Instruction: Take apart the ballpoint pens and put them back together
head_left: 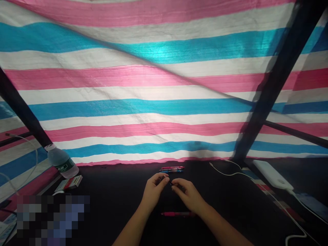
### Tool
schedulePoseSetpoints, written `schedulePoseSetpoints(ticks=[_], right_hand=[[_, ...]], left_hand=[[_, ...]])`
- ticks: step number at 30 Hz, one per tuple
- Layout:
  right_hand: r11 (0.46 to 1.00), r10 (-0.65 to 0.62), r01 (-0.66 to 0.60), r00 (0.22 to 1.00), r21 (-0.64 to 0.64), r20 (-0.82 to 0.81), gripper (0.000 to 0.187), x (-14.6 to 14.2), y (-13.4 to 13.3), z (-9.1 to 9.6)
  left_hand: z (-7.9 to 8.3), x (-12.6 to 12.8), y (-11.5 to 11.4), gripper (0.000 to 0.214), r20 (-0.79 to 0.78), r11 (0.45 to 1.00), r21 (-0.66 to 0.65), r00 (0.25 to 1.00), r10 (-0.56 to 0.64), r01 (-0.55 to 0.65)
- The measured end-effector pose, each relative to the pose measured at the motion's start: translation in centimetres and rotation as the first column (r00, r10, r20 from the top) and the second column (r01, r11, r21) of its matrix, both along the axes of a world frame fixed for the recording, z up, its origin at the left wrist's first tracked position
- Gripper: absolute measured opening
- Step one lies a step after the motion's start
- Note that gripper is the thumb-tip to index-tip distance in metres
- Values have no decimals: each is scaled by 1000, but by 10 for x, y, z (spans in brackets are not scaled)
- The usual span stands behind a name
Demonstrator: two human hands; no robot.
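My left hand (154, 189) and my right hand (188, 193) meet over the dark table (115, 198), fingertips pinched together around a small dark pen-like object (169, 182) that barely shows between them. A pink pen (176, 214) lies on the table just below my right wrist. Beyond my hands, near the table's far edge, a red pen and a blue pen (171, 169) lie side by side.
A striped pink, white and blue tarp (153, 85) hangs behind the table. A plastic water bottle (61, 161) leans at the left beside a small red and white box (69, 183). A white power bank (271, 174) with white cables (225, 172) sits at the right.
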State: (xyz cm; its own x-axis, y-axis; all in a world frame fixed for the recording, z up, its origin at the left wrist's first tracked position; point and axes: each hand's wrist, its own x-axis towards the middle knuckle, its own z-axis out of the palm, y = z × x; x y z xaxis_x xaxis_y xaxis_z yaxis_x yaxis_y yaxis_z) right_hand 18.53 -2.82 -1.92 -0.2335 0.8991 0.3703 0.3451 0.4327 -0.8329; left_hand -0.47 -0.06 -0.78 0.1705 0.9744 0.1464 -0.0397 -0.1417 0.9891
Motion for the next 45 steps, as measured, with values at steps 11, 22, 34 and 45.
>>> schedulePoseSetpoints(ticks=[11, 22, 34, 45], right_hand=[[998, -37, 36, 999, 50, 21, 19, 5, 2, 3], [994, -61, 47, 988, 93, 142, 18, 11, 3, 9], [991, -23, -12, 965, 132, 262, 21, 18, 5, 6], [996, -15, 16, 1000, -83, 15, 10, 6, 4, -2]], left_hand=[[5, -6, 0, 29, -107, 991, 122, 993, -44, 57], [12, -12, -3, 22, -334, 942, 321, 942, 14, 100], [9, -17, -5, 27, -732, 813, 458, 672, 114, 360], [3, -7, -13, 18, -727, 810, 434, 684, 56, 395]])
